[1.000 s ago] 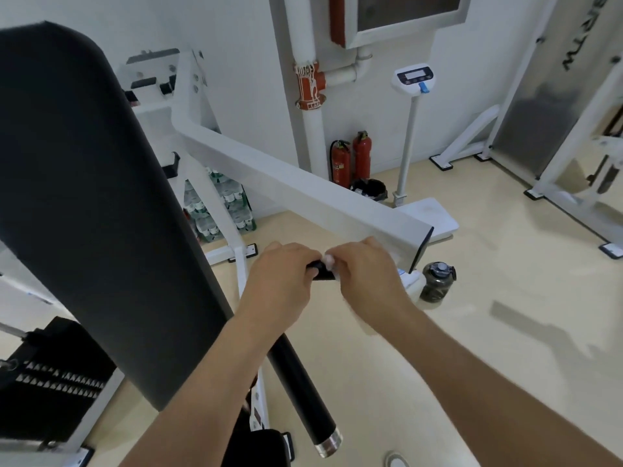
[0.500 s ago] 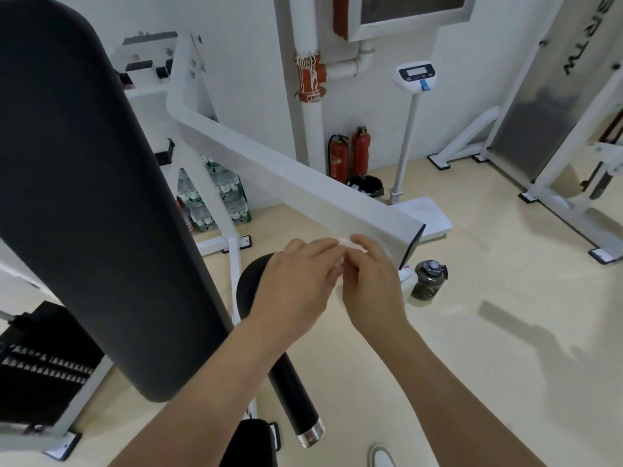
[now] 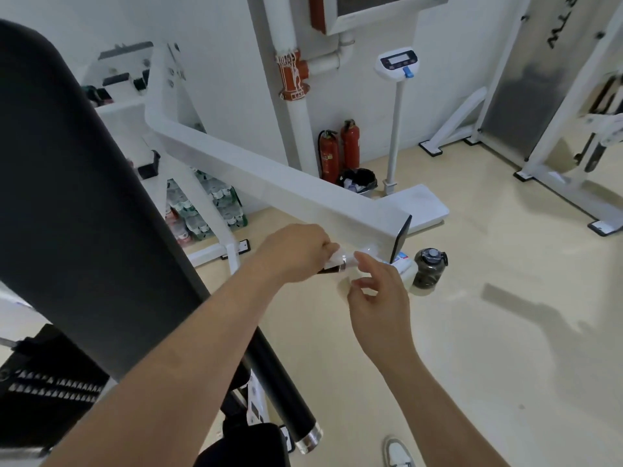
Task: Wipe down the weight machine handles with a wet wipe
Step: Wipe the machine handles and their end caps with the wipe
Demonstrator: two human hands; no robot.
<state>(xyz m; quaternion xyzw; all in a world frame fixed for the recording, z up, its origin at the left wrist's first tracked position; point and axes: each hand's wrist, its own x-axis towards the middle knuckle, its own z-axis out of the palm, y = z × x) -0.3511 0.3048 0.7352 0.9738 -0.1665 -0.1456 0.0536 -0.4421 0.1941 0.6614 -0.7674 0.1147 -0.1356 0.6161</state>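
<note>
Left hand (image 3: 296,252) was closed around the end of a short black handle (image 3: 328,269) under the white machine arm (image 3: 269,183), fingers pinching a white wet wipe (image 3: 338,258) against it. The wipe was wrapped over the handle's chrome-ringed tip, sticking out just past the left knuckles toward the right hand. Right hand (image 3: 379,298) sat just beside it, slightly lower and nearer the person, fingers loosely curled and partly spread; thumb and forefinger reached toward the wipe's free edge (could not tell whether they actually touched it, the area was blurred). So the wipe lay between the two hands, held by the left, on the handle itself. A big black back pad (image 3: 77,203) filled the left side of the view. A second, longer black handle (image 3: 283,389) with a chrome end cap ran down below the left forearm, well apart from both hands. On the floor past the right hand: a white wipe pack (image 3: 403,267) touching or just beside a dark water jug (image 3: 428,269). Two red fire extinguishers (image 3: 340,150) stood at the wall next to a standing scale (image 3: 399,65). A white shoe (image 3: 399,455) showed at the bottom edge.
</note>
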